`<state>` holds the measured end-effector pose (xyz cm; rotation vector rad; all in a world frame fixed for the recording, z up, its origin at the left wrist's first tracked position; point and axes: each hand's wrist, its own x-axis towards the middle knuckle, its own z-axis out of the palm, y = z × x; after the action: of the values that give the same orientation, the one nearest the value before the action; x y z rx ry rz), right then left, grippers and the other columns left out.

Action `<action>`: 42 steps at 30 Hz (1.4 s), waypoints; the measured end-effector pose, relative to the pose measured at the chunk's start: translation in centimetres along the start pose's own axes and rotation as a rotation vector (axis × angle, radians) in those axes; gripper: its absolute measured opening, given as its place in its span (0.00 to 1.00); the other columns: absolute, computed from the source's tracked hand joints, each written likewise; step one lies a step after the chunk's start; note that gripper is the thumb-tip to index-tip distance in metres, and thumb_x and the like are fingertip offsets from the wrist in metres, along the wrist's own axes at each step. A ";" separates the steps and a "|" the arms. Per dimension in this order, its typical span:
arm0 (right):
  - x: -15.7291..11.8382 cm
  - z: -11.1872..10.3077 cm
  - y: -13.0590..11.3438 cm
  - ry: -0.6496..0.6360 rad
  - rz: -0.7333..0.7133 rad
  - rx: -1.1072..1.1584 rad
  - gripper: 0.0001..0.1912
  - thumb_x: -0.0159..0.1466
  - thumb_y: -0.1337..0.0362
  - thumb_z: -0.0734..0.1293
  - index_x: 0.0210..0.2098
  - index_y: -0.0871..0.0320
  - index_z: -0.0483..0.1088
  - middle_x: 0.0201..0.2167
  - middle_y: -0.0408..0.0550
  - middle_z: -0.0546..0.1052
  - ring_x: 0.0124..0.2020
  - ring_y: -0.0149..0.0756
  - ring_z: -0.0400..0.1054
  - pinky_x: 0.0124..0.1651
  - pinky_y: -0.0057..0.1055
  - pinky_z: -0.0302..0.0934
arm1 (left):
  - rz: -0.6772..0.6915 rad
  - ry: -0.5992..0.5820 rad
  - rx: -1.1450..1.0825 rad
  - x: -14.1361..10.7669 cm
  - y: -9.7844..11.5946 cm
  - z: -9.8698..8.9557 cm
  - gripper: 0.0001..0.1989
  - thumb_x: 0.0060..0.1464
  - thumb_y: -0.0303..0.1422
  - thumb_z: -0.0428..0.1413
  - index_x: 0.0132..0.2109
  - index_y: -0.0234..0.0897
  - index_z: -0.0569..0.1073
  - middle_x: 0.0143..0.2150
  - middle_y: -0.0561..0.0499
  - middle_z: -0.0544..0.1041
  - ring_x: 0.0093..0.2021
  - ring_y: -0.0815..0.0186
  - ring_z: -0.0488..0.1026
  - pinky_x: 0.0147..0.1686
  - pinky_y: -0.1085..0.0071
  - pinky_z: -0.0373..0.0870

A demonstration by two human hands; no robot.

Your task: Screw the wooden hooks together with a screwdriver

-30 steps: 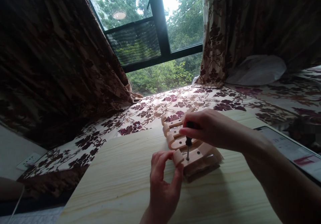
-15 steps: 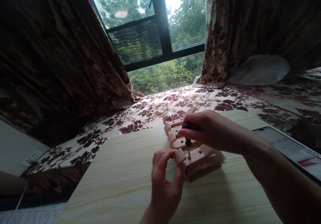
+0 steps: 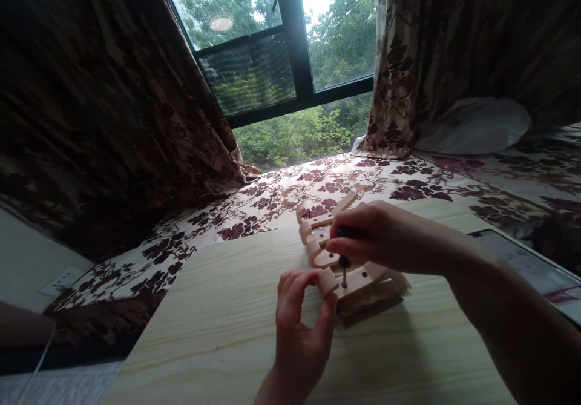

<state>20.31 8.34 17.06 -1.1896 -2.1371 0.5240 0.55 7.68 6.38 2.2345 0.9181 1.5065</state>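
My right hand (image 3: 374, 235) is closed around the dark handle of a small screwdriver (image 3: 344, 275). Its metal tip stands in a screw hole of the nearest pale wooden piece (image 3: 356, 281). Between thumb and fingers, my left hand (image 3: 302, 326) pinches the rounded wooden end (image 3: 327, 281) of that piece. Beneath it sits a wrapped, brownish block (image 3: 372, 305). Several similar wooden pieces with rounded ends (image 3: 313, 250) and dark screws lie in a row behind, partly covered by my right hand.
A light wooden board (image 3: 218, 308) carries the work. On the right lies a tablet or phone (image 3: 521, 266) under my right forearm. Flowered cloth (image 3: 267, 199) spreads behind the board, below a window. A white plastic bag (image 3: 476, 125) rests at the back right.
The view has shifted slightly. My right hand's fingers have turned a little on the screwdriver handle, while my left hand keeps its pinch.
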 end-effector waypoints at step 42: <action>-0.8 -0.8 -0.3 -0.093 -0.047 0.070 0.08 0.66 0.61 0.63 0.39 0.57 0.72 0.27 0.40 0.72 0.26 0.26 0.62 0.28 0.22 0.56 | -0.004 -0.006 -0.002 0.0 0.0 0.0 0.10 0.59 0.27 0.55 0.47 0.42 0.69 0.43 0.52 0.72 0.46 0.65 0.70 0.47 0.68 0.68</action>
<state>21.01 7.53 17.55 -1.0929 -2.2006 0.6389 0.52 7.64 6.40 2.2329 0.9184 1.4972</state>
